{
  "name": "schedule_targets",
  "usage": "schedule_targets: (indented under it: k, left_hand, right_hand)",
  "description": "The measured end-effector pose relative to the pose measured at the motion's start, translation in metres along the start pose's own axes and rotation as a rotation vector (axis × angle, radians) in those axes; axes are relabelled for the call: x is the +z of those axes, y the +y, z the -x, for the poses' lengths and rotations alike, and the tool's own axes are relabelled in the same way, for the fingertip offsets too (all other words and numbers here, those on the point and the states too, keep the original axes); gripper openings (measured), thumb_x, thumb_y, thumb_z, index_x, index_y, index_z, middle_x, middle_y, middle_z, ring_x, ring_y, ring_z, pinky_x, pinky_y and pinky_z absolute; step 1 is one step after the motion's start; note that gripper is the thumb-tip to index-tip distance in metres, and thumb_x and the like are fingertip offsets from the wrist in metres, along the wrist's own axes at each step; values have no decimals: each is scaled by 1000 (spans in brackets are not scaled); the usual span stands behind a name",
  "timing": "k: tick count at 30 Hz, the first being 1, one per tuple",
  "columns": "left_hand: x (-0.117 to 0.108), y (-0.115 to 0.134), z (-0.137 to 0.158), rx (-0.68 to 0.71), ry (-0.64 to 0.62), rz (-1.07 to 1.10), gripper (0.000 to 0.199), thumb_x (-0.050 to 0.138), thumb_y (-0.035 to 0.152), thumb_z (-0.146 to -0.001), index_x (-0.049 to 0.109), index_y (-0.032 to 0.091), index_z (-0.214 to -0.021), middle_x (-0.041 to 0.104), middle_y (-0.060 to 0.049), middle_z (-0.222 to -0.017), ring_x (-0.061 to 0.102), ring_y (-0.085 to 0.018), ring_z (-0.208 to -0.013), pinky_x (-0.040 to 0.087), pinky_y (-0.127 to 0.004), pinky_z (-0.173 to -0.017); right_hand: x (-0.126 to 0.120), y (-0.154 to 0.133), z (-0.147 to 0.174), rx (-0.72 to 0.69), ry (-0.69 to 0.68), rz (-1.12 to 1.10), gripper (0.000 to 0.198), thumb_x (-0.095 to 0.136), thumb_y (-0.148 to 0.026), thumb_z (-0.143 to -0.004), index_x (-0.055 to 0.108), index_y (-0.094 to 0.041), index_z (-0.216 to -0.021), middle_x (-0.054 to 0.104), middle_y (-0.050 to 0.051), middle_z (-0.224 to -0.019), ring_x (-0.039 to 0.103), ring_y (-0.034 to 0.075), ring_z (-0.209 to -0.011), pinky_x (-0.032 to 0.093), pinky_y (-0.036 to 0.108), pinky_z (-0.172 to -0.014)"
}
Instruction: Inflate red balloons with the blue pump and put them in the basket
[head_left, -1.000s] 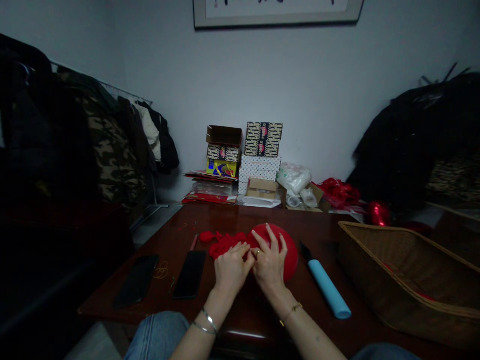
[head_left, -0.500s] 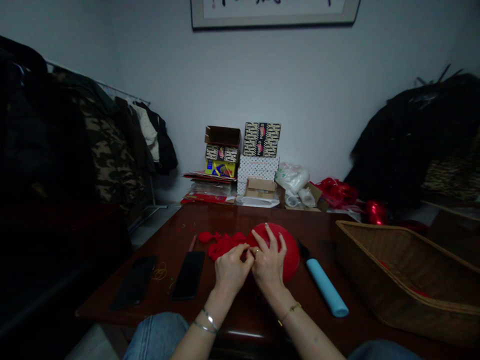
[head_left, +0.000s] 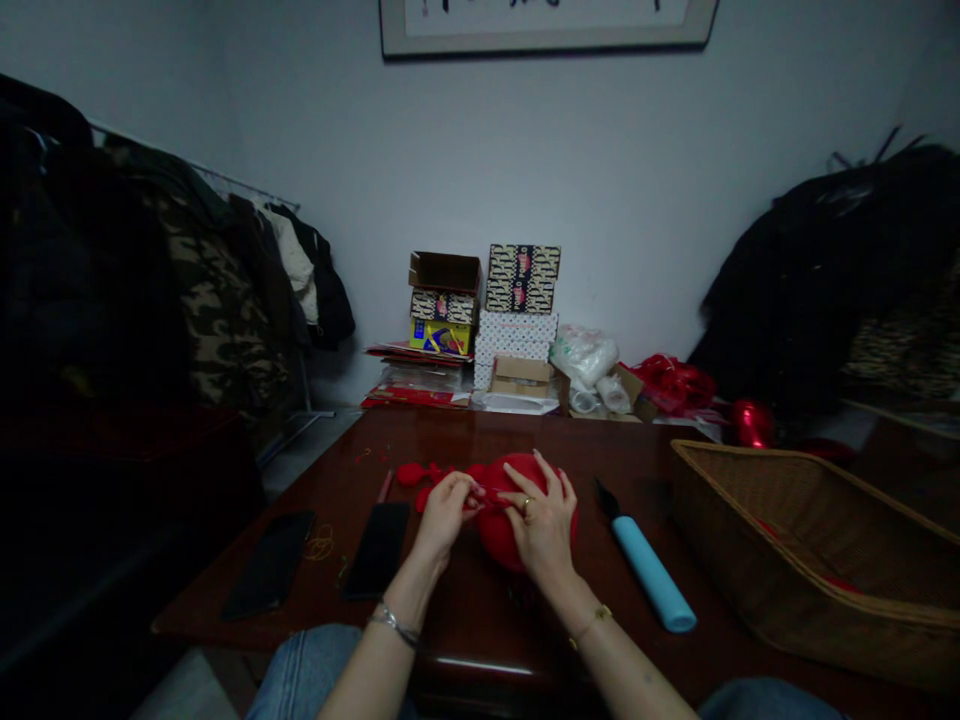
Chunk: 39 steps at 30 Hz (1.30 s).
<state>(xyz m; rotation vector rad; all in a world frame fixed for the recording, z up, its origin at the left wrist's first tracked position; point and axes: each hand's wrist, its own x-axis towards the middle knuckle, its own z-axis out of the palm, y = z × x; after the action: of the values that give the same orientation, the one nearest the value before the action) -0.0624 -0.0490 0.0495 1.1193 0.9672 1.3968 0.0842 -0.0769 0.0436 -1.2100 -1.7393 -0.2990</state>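
Note:
An inflated red balloon [head_left: 499, 543] sits over the tabletop between my hands. My left hand [head_left: 444, 517] pinches the stretched end of its neck and pulls it leftward. My right hand [head_left: 546, 522] has thumb and forefinger closed at the base of the neck, while its other fingers spread over the balloon's top. Behind my left hand lies a pile of limp red balloons [head_left: 410, 475], partly hidden. Whether a string or band is at the neck is too small to tell.
On the right lie a light-blue hand pump [head_left: 654, 575] with a black nozzle and a wicker basket [head_left: 780, 590]. Two dark phones [head_left: 377, 550] and yellowish rubber bands [head_left: 319, 542] are at left. Boxes [head_left: 517, 345] stand beyond the table [head_left: 465, 635].
My left hand has drawn away to the left from my right hand, stretching the balloon's neck between them. The balloon has shifted slightly left and nearer.

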Motion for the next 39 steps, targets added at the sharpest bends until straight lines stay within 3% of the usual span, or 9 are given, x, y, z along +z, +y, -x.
schedule_targets:
  k: [4,7,11,16,21,26,27,33,39]
  left_hand:
    - [-7,6,0,-234,-92,304,9,53,25,-66,50,17,-65,58,-2,-74,51,-11,-62,44,-23,-59]
    - [-12,9,0,-277,-212,405,12,48,27,-67,42,18,-60,51,-1,-65,44,-10,-56,39,-22,-53]
    - [-17,12,-1,-260,-292,366,13,43,27,-69,40,19,-60,35,3,-55,34,-10,-50,36,-23,-52]
    - [-20,15,1,-188,-407,232,16,42,29,-71,44,19,-59,35,2,-57,37,-12,-54,38,-25,-58]
    - [-23,13,1,-125,-353,79,33,46,34,-77,36,20,-49,30,4,-50,34,-11,-50,35,-25,-54]
    - [-27,19,6,-22,-442,46,6,59,20,-65,57,14,-65,46,1,-61,43,-11,-58,36,-24,-59]
    - [-27,21,6,-8,-452,77,10,59,19,-63,61,13,-71,49,0,-64,45,-11,-60,37,-24,-60]
    - [-13,11,2,11,-158,181,33,66,28,-68,69,11,-96,50,2,-51,44,-10,-52,35,-24,-57]
    - [-4,4,1,85,-26,49,34,73,44,-64,57,14,-63,48,4,-46,40,-7,-43,30,-20,-46]
  right_hand:
    - [-2,1,-1,106,-29,-187,28,53,-16,-79,71,-35,-88,63,-5,-117,30,26,-131,19,57,-102]
    - [-3,-1,-2,196,-21,-330,21,56,-22,-81,71,-37,-85,65,-3,-114,35,25,-128,19,57,-102]
    - [-3,1,-4,233,-17,-396,14,61,-28,-80,71,-35,-84,66,-1,-111,41,24,-124,27,53,-101]
    - [1,10,-5,279,7,-454,12,63,-34,-78,72,-29,-84,68,3,-108,45,23,-122,37,45,-97]
    - [8,14,-4,303,11,-462,15,62,-35,-79,73,-27,-85,69,4,-105,48,23,-119,40,42,-94]
    - [11,14,-1,311,8,-400,15,58,-32,-80,72,-30,-84,70,1,-103,50,23,-115,39,44,-94]
    - [11,13,0,308,9,-383,15,57,-31,-81,72,-30,-84,70,0,-102,52,23,-113,38,44,-93]
    - [9,-2,4,264,21,-288,22,53,-23,-81,71,-34,-82,70,-3,-102,53,23,-109,36,46,-93]
    - [10,-10,8,234,16,-236,28,50,-17,-80,71,-35,-81,70,-5,-100,53,22,-108,33,46,-93]
